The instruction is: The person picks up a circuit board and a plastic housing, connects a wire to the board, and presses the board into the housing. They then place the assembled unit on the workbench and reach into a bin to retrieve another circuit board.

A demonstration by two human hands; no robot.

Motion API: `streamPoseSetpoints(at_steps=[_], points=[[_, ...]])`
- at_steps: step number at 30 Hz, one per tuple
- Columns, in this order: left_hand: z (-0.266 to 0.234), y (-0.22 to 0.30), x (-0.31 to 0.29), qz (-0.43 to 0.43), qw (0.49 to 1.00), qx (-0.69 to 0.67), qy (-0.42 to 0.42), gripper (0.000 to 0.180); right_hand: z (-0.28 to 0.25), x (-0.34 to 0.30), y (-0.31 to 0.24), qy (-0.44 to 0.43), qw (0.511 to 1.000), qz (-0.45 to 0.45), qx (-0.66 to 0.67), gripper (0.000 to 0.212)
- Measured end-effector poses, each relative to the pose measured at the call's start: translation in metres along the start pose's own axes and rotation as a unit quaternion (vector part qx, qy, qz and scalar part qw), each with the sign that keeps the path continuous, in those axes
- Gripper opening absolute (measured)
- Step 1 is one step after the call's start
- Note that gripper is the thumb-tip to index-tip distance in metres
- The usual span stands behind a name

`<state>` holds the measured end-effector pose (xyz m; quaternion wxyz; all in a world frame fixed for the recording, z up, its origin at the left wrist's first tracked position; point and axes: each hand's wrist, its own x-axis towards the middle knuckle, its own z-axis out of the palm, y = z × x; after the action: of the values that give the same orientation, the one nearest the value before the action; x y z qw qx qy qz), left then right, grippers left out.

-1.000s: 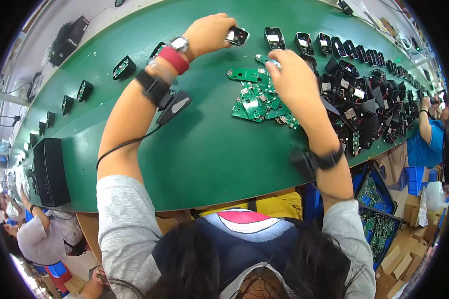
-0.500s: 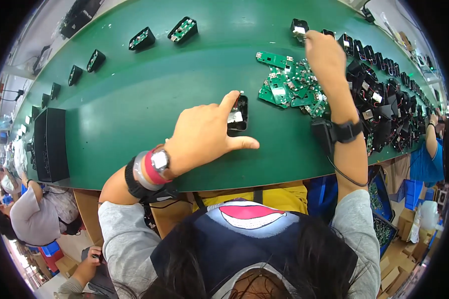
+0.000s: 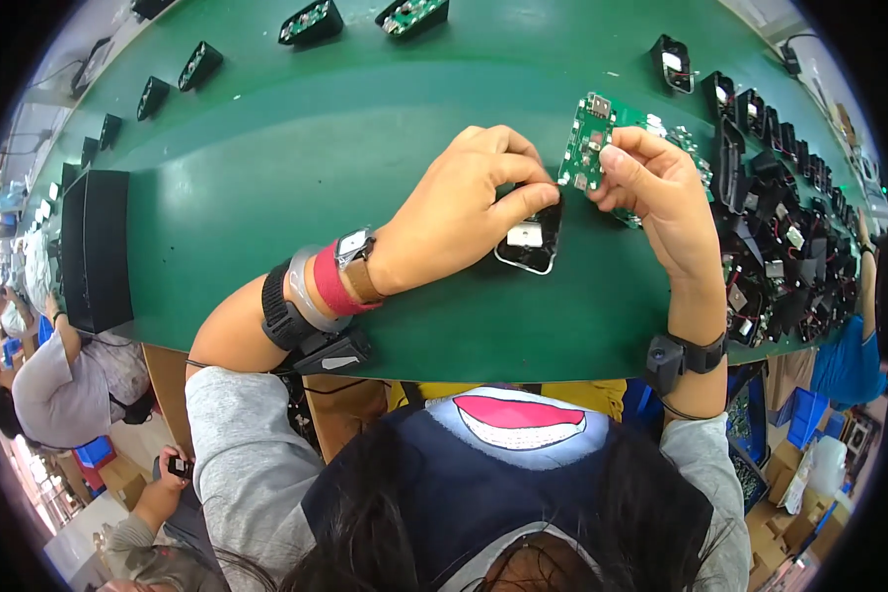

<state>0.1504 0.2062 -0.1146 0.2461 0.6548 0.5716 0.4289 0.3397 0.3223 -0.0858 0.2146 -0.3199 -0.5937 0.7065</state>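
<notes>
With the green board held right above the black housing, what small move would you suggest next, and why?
Probably lower the green circuit board into the black housing. The right hand pinches the board just above and beside the housing, which the left hand steadies on the green table, open side up.

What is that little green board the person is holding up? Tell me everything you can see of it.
The green circuit board is a small flat rectangle, dotted with tiny silver and white parts, with a metal socket at its top edge. It is lifted above the green table, tilted roughly upright. The right hand pinches its right edge; the left hand touches its lower left corner with the fingertips while holding a black housing just below it. More green boards lie behind it.
</notes>
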Motion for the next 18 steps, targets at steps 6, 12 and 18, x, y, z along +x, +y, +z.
streamPoseSetpoints(at_steps=[6, 12, 18], points=[[-0.003, -0.001, 0.002, -0.011, 1.000, 0.015, -0.018, 0.012, 0.001, -0.001, 0.007, -0.039, 0.995, 0.059, 0.066, 0.016], [-0.004, 0.000, 0.005, -0.023, 0.999, 0.017, -0.039, 0.011, -0.002, -0.004, 0.011, -0.025, 0.991, 0.058, 0.118, 0.014], [0.002, 0.002, 0.006, -0.032, 0.998, 0.015, -0.043, 0.012, 0.006, -0.008, 0.002, -0.018, 0.995, 0.078, 0.059, 0.021]])
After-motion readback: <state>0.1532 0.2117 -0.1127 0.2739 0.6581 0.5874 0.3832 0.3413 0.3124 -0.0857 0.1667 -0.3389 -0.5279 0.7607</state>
